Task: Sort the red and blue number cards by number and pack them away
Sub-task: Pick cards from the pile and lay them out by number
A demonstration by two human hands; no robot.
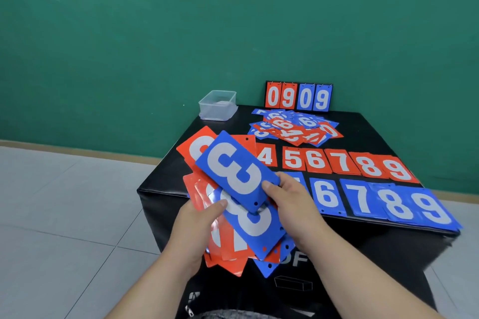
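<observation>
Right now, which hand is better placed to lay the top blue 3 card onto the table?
Right hand: it already pinches the blue 3 card, and the blue row lies on its side. The left hand holds the card stack.

Scoreboard [298, 96] reads 0909; held blue card [237, 171] shows 3.

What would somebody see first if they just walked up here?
Probably the big blue 3 card that the right hand pinches in the middle, over a messy bundle of cards held by the left hand. Next, the neat red row and blue row of numbers on the black table.
</observation>
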